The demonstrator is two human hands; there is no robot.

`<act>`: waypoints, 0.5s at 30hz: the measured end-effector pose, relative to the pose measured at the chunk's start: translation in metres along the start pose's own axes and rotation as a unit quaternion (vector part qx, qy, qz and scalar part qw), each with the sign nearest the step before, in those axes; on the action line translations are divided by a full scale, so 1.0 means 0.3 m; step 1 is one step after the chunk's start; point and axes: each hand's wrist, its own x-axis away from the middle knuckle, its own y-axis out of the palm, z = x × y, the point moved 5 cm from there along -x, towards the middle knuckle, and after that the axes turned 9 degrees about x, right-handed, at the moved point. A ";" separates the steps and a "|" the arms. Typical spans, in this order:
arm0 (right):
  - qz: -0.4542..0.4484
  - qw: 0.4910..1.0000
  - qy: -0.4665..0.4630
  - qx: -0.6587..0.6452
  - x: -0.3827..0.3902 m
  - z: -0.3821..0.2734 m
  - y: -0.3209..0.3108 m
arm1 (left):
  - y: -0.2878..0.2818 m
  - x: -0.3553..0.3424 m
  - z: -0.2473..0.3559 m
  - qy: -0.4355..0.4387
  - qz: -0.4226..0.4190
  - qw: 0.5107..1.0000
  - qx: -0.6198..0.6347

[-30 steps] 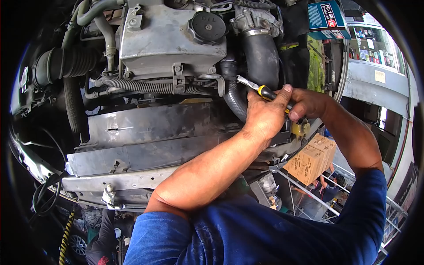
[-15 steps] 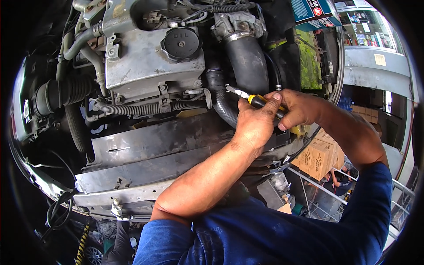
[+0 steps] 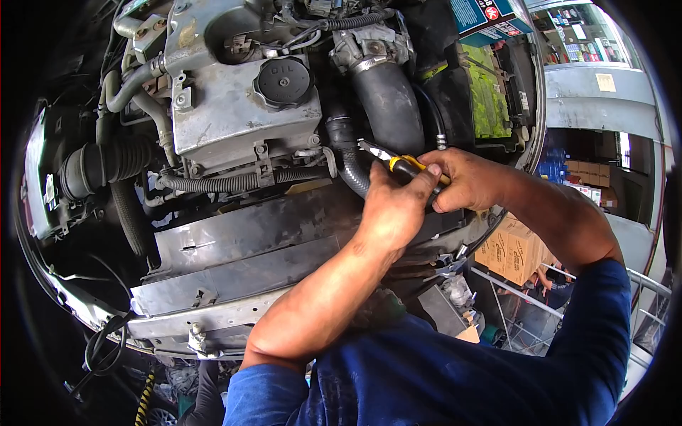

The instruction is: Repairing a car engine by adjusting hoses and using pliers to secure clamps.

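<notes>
Pliers [image 3: 405, 168] with yellow-and-black handles are held in both my hands over the front of an engine bay. My left hand [image 3: 395, 207] is closed, with its thumb lying along the handles. My right hand [image 3: 465, 179] is wrapped round the back end of the handles, its fingers partly hidden. The metal jaws point left and up, appearing beside a curved black radiator hose [image 3: 352, 169] in the picture; I cannot tell whether they touch it. Behind the hands, a thick black intake hose [image 3: 389, 106] comes down from a clamped metal housing.
A grey engine cover [image 3: 234, 106] with a black oil cap [image 3: 283, 83] lies left of the hands. At the right stands a yellow-green battery [image 3: 489, 92], a blue box [image 3: 490, 18] above it. Cardboard boxes [image 3: 513, 250] and a white metal rail [image 3: 526, 305] are beyond the car.
The whole view has shifted slightly, with the engine lower left of the battery side. Both hands keep hold of the pliers, whose handles look a little further apart.
</notes>
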 end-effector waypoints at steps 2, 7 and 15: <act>0.018 1.000 -0.006 0.022 0.007 -0.001 0.002 | -0.049 0.029 0.024 0.045 0.024 0.994 -0.098; 0.050 0.994 0.019 0.091 0.018 -0.035 0.033 | -0.099 0.055 0.137 -0.034 0.005 0.987 -0.160; 0.110 0.994 -0.024 -0.003 0.033 -0.061 0.067 | -0.148 0.034 0.085 0.075 -0.027 0.959 -0.273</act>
